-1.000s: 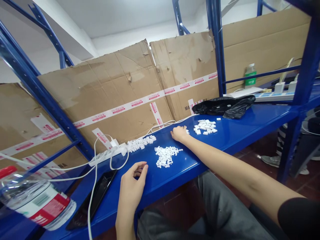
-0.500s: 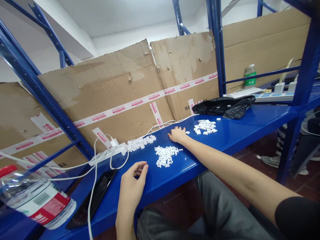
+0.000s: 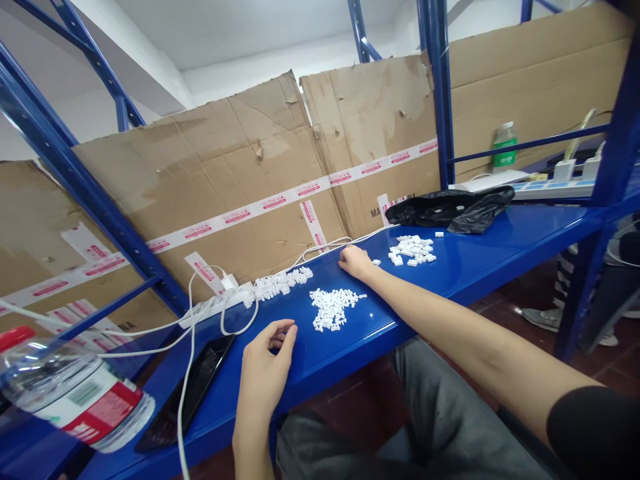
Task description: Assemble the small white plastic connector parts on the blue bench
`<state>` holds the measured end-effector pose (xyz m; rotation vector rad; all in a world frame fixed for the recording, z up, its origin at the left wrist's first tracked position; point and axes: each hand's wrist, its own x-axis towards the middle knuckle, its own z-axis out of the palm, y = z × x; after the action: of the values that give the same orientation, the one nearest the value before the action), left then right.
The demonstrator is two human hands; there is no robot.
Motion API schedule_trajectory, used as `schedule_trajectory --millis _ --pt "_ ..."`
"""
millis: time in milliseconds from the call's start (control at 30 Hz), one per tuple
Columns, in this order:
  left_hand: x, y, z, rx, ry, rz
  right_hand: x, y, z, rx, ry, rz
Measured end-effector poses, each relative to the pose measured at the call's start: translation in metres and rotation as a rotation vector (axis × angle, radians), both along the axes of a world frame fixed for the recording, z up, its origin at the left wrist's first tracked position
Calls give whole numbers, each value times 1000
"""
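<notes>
My right hand (image 3: 356, 261) rests far out on the blue shelf, its fingers curled under and turned away from me. Whatever they hold, if anything, is hidden. One small white plastic piece (image 3: 376, 262) lies just right of it, and a heap of larger white pieces (image 3: 413, 249) is farther right. My left hand (image 3: 267, 357) is near the front edge, thumb and fingertips drawn together; I cannot make out anything in them. Between the hands spreads a pile of tiny white pieces (image 3: 334, 308). Another pile of small white pieces (image 3: 283, 284) lies along the back.
A white power strip (image 3: 215, 307) with cables sits at back left. Closer are a black tray (image 3: 193, 393) and a large red-capped water bottle (image 3: 80, 393). A black plastic bag (image 3: 450, 210) lies at back right. Cardboard (image 3: 225, 167) walls the rear; a blue post (image 3: 440, 100) stands there.
The fingers of my right hand, spread on the shelf before, have curled inward. My left hand has kept its pose. The view has shifted slightly.
</notes>
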<state>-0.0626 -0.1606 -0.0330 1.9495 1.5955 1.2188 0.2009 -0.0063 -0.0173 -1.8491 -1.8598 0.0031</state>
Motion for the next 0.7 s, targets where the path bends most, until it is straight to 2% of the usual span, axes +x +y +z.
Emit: schedule_trajectory --millis 300,367,567,700 --pt "0 -1 0 -4 11 2 2 10 -3 65 0 101" --pt "0 -1 0 -3 11 2 -2 5 -2 86 -11 74" --pt "-1 -1 1 -13 6 1 -10 -6 -1 120 -66 -131" --pt "0 0 1 -16 14 -3 -9 -5 -2 71 -94 -161"
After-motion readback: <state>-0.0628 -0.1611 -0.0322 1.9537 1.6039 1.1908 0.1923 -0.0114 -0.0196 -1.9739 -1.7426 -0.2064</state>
